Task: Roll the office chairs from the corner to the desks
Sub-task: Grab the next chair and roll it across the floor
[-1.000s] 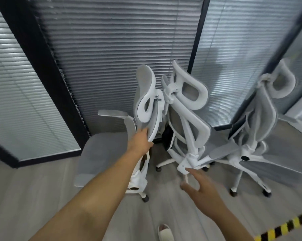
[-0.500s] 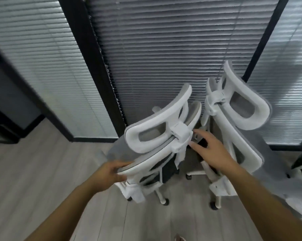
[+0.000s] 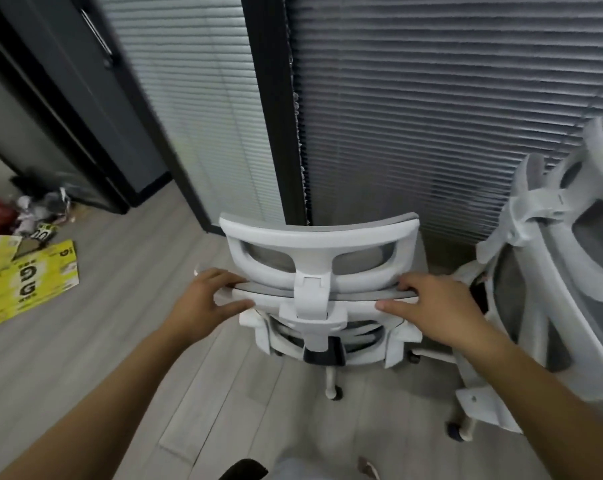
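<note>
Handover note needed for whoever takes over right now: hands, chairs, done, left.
Left hand: gripping the left end of the near chair's backrest top, fingers curled over the edge.
Right hand: gripping the right end of the same edge.
Near chair: upright on its casters, its back facing the person, close to the blinds.
Second chair: at right by the blinds, untouched.
Done: first chair gripped in both hands.
Left: roll it to a desk, then come back for the second chair. No desks are in view.

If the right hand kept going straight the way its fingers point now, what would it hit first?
The right hand points left along the top of the chair's backrest, which it already grips. Going on, it would likely meet the white headrest bracket at the middle, though depth is unclear.
</note>
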The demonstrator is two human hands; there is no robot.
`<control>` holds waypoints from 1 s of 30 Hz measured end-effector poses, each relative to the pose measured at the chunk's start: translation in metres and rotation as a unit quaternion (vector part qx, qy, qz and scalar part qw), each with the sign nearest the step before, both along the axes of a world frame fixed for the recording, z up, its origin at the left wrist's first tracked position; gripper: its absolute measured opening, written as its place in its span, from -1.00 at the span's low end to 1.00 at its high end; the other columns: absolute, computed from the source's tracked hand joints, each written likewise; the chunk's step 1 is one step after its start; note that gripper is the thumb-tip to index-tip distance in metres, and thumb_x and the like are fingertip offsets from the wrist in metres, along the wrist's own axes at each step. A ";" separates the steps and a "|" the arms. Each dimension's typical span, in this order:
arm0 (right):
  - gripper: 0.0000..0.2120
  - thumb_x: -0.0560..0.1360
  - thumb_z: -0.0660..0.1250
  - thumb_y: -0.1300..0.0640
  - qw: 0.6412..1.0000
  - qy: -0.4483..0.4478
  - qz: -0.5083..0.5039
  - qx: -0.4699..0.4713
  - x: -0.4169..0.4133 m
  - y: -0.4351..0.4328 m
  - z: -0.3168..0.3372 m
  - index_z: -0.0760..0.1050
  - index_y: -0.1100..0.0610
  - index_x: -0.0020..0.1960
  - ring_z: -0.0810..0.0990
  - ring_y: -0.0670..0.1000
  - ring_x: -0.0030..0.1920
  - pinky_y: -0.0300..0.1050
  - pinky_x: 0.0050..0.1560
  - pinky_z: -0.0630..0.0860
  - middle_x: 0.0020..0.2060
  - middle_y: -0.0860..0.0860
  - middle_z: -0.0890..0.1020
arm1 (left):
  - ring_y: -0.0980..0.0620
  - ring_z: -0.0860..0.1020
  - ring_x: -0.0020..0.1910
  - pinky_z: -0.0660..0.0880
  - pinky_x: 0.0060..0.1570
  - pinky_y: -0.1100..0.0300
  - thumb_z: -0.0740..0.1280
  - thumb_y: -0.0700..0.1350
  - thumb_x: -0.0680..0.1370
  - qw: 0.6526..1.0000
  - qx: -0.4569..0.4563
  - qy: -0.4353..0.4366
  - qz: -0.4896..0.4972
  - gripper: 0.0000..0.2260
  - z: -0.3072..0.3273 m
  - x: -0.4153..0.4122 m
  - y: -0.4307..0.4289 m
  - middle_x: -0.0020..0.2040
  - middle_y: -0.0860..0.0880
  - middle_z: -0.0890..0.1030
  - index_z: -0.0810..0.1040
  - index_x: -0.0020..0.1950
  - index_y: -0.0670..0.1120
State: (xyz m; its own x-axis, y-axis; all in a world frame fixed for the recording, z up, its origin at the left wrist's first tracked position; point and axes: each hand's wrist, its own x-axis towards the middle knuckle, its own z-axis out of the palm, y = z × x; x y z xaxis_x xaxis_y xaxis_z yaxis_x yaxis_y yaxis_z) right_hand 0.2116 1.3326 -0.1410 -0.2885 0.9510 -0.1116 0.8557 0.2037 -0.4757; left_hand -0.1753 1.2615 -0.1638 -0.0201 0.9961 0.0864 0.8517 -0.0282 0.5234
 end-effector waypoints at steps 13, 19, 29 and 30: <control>-0.52 0.47 0.29 -0.28 0.988 -0.062 -0.110 0.087 -0.065 -0.071 -0.011 0.60 0.06 0.16 0.51 0.13 0.13 0.04 0.21 0.40 0.06 0.03 0.61 | 0.22 0.48 -0.01 0.37 0.03 0.35 0.45 0.21 0.33 0.991 0.061 -0.064 -0.095 -0.65 -0.020 -0.058 0.015 -0.04 0.14 0.54 0.60 0.04 0.10; -0.58 0.48 0.32 -0.23 0.979 -0.069 -0.180 0.071 -0.107 -0.126 -0.009 0.58 -0.02 0.23 0.50 0.12 0.13 -0.04 0.12 0.40 0.06 0.00 0.56 | 0.06 0.49 0.09 0.38 0.19 0.16 0.40 0.35 0.37 0.984 0.067 -0.093 -0.137 -0.57 -0.042 -0.095 0.004 0.05 0.11 0.54 0.59 0.10 0.13; -0.53 0.35 0.43 -0.29 0.952 0.010 -0.296 0.080 -0.158 -0.240 -0.008 0.64 -0.02 0.11 0.44 -0.09 0.05 -0.11 0.05 0.40 -0.07 -0.10 0.54 | 0.09 0.45 0.16 0.39 0.24 -0.01 0.34 0.30 0.38 0.974 0.069 -0.069 -0.203 -0.55 -0.025 -0.134 -0.064 0.09 0.13 0.52 0.61 0.15 0.08; -0.53 0.34 0.45 -0.28 0.947 0.023 -0.311 0.081 -0.163 -0.254 -0.008 0.64 -0.01 0.12 0.42 -0.12 0.06 -0.14 0.04 0.37 -0.04 -0.10 0.54 | 0.05 0.45 0.17 0.39 0.21 0.04 0.34 0.32 0.38 0.974 0.063 -0.068 -0.207 -0.52 -0.025 -0.136 -0.074 0.10 0.11 0.53 0.61 0.15 0.06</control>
State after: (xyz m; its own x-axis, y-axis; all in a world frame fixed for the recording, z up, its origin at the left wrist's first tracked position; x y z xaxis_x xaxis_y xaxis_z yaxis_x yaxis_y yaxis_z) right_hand 0.0486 1.0789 -0.1489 0.3313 0.9422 0.0494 0.8134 -0.2586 -0.5211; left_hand -0.3113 1.1876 -0.1887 0.3620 0.9024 0.2338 0.6769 -0.4269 0.5996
